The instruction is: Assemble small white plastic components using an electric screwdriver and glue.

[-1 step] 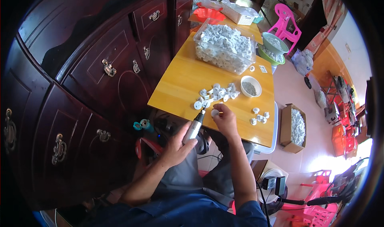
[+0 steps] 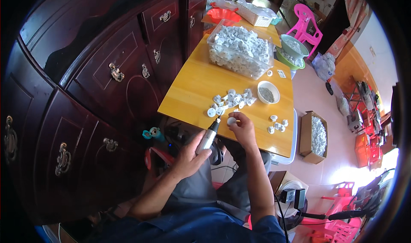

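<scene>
In my left hand (image 2: 190,155) is an electric screwdriver (image 2: 207,140), silver-bodied with a black nose, its tip slanting up over the table's near edge. My right hand (image 2: 243,131) pinches a small round white plastic part (image 2: 231,121) just right of the screwdriver's tip. Beyond both hands lies a loose pile of similar white plastic parts (image 2: 233,98). A white bowl (image 2: 260,89) of small grey pieces, too small to name, stands right of the pile. Nearer the right edge sits a separate small group of white parts (image 2: 277,126).
A clear plastic bin (image 2: 239,67) heaped with white parts stands at the back of the yellow wooden table (image 2: 188,87). Dark cabinets (image 2: 115,63) line the left. On the floor at right is a cardboard box (image 2: 306,136) of white parts; stacked basins (image 2: 306,50) stand behind.
My right hand has shifted very slightly to the right with the white part. The left hand and screwdriver have hardly moved.
</scene>
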`<state>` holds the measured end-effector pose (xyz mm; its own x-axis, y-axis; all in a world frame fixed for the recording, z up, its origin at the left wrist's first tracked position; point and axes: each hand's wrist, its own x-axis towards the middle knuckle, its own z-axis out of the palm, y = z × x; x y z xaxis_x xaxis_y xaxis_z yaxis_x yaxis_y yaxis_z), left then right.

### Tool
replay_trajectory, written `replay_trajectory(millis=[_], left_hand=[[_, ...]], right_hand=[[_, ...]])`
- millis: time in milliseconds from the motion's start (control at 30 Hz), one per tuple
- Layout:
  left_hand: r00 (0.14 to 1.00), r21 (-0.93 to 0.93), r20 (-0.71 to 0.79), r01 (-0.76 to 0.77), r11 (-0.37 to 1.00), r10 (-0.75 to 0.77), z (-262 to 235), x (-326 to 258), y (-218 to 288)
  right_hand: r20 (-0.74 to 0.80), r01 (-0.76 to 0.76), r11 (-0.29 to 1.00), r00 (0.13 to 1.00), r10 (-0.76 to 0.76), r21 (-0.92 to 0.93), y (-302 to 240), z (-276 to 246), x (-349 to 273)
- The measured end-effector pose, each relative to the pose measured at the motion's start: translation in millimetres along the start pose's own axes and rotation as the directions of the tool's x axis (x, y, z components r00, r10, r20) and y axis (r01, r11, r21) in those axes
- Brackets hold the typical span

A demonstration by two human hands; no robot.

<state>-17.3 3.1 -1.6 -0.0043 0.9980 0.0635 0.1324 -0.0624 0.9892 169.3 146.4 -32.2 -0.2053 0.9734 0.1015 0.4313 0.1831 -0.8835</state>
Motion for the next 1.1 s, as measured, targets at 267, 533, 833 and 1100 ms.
replay_trajectory(millis=[267, 533, 833, 1100], left_hand=[[0.988, 0.074, 0.113, 0.092, 0.993, -0.1, 5, -2, -2], [0.986, 0.122, 0.139, 0.073, 0.99, -0.089, 6, -2, -9], [0.98, 0.137, 0.163, 0.097, 0.986, -0.119, 8, -3, -7], [0.991, 0.113, 0.131, -0.034, 0.993, 0.019, 11, -3, -19]], right_hand=[[0.018, -0.117, 0.763, 0.99, 0.136, 0.636, 30, -4, -12], [0.128, -0.211, 0.782, 0.977, 0.168, 0.586, 25, -4, -12], [0.151, -0.249, 0.796, 0.968, 0.199, 0.552, 24, -1, -15], [0.119, -0.236, 0.782, 0.971, 0.205, 0.578, 17, 1, -19]])
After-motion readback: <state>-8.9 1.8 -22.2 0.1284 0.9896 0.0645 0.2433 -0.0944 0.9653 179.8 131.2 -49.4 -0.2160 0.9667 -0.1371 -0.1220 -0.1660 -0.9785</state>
